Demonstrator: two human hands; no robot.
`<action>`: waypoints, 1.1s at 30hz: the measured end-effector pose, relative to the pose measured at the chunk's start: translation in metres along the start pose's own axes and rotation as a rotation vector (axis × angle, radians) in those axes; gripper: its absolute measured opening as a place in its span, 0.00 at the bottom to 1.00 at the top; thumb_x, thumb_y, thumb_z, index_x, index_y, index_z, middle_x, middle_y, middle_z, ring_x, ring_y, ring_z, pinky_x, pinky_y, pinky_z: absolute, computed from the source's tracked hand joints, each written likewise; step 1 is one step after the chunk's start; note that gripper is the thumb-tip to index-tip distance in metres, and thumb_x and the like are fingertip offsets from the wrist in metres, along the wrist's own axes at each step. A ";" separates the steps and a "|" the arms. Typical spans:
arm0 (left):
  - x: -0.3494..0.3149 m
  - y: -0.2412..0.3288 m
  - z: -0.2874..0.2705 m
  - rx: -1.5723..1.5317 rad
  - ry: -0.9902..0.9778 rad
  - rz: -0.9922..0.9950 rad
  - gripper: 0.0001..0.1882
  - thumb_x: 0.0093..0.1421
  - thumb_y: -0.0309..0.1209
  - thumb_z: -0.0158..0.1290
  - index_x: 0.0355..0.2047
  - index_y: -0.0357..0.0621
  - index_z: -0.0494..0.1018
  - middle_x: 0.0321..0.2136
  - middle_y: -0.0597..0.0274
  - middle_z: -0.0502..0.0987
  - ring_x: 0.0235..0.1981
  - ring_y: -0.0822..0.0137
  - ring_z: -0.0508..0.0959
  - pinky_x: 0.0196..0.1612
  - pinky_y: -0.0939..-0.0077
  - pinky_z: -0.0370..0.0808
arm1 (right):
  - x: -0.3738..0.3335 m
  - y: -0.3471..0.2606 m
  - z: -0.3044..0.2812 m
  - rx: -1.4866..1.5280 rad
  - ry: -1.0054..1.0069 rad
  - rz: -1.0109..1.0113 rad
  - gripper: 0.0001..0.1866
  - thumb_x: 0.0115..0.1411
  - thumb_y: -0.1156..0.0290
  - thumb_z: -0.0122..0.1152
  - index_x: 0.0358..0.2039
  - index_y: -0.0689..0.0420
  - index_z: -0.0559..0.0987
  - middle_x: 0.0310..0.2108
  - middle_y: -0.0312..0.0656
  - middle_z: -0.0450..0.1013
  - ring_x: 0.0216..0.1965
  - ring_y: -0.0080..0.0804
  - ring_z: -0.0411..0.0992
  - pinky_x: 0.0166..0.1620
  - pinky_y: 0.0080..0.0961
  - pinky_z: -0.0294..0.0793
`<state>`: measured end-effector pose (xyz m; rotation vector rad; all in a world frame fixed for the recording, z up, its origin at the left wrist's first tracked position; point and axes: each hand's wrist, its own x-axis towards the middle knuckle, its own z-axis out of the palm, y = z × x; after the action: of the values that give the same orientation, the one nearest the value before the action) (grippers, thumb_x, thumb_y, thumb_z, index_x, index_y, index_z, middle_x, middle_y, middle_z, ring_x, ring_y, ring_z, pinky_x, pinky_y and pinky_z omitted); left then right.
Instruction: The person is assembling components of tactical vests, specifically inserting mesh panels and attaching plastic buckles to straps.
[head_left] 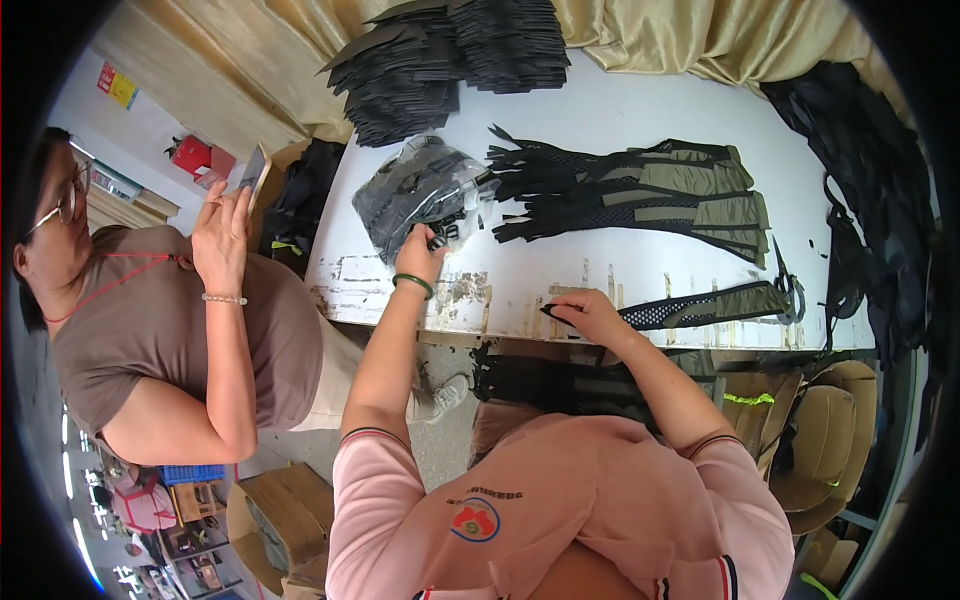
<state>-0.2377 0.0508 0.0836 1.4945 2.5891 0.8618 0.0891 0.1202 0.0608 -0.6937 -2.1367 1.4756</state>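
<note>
Two hands at work: our left hand (418, 262) pinches small black parts at the clear bag (425, 190) on the white table (620, 120), our right hand (590, 315) pinches the mesh strap's (700, 305) end; fitting seems underway, needing a careful lineup

One white tabletop (640, 110) carries two stacks of black flat pieces (450, 60), one clear bag of black parts (415, 190), one pile of olive-and-black mesh straps (640, 195) (individual straps too overlapped to count), and one separate strap (700, 305).
</note>
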 end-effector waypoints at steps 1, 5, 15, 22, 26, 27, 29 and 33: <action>-0.006 0.004 -0.003 -0.010 0.039 -0.013 0.16 0.45 0.30 0.64 0.29 0.40 0.67 0.24 0.58 0.74 0.24 0.58 0.75 0.32 0.67 0.72 | 0.000 -0.006 -0.002 0.052 -0.023 0.042 0.08 0.55 0.71 0.60 0.33 0.61 0.79 0.22 0.38 0.72 0.24 0.22 0.67 0.29 0.19 0.67; -0.034 0.045 -0.011 -0.746 -0.056 0.010 0.09 0.52 0.21 0.57 0.31 0.41 0.69 0.25 0.65 0.75 0.24 0.77 0.73 0.26 0.80 0.72 | -0.002 -0.027 -0.017 0.275 -0.119 0.204 0.09 0.57 0.71 0.58 0.34 0.63 0.78 0.23 0.32 0.71 0.25 0.15 0.66 0.29 0.15 0.66; -0.130 0.121 0.005 -1.655 -0.789 -0.389 0.09 0.61 0.26 0.48 0.41 0.39 0.70 0.34 0.58 0.76 0.27 0.68 0.76 0.35 0.76 0.74 | -0.008 -0.051 -0.040 0.524 -0.255 0.296 0.07 0.58 0.72 0.55 0.33 0.61 0.77 0.23 0.29 0.70 0.27 0.13 0.66 0.31 0.12 0.65; -0.134 0.131 0.014 -1.746 -0.818 -0.427 0.09 0.60 0.27 0.49 0.42 0.42 0.68 0.32 0.61 0.75 0.26 0.70 0.76 0.34 0.75 0.73 | -0.018 -0.053 -0.042 0.577 -0.306 0.306 0.06 0.58 0.73 0.56 0.33 0.61 0.77 0.24 0.29 0.71 0.26 0.13 0.66 0.31 0.13 0.64; -0.134 0.137 0.014 -1.757 -0.848 -0.469 0.09 0.61 0.27 0.49 0.42 0.42 0.68 0.32 0.63 0.74 0.25 0.71 0.74 0.32 0.78 0.71 | -0.021 -0.060 -0.041 0.478 -0.325 0.268 0.07 0.57 0.73 0.57 0.34 0.62 0.77 0.25 0.30 0.71 0.27 0.14 0.66 0.31 0.13 0.65; -0.134 0.138 0.014 -1.767 -0.870 -0.496 0.10 0.61 0.28 0.49 0.43 0.42 0.68 0.32 0.65 0.73 0.25 0.72 0.73 0.31 0.80 0.71 | -0.022 -0.061 -0.042 0.430 -0.324 0.231 0.07 0.57 0.73 0.57 0.34 0.63 0.77 0.25 0.30 0.71 0.27 0.14 0.66 0.32 0.14 0.66; -0.135 0.136 0.017 -1.794 -0.887 -0.497 0.10 0.62 0.28 0.48 0.44 0.42 0.68 0.33 0.64 0.73 0.25 0.73 0.71 0.32 0.80 0.69 | -0.024 -0.064 -0.041 0.327 -0.286 0.145 0.08 0.56 0.73 0.57 0.35 0.63 0.76 0.25 0.31 0.72 0.27 0.17 0.67 0.32 0.16 0.66; -0.137 0.139 0.020 -1.860 -0.835 -0.508 0.11 0.63 0.29 0.47 0.45 0.41 0.67 0.35 0.65 0.73 0.27 0.74 0.70 0.33 0.80 0.68 | -0.028 -0.070 -0.030 0.029 -0.057 -0.112 0.08 0.54 0.74 0.58 0.35 0.62 0.76 0.25 0.40 0.72 0.26 0.28 0.69 0.31 0.22 0.67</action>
<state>-0.0481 0.0028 0.0995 0.3274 0.6550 1.3436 0.1190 0.1034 0.1342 -0.5189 -2.1549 1.4806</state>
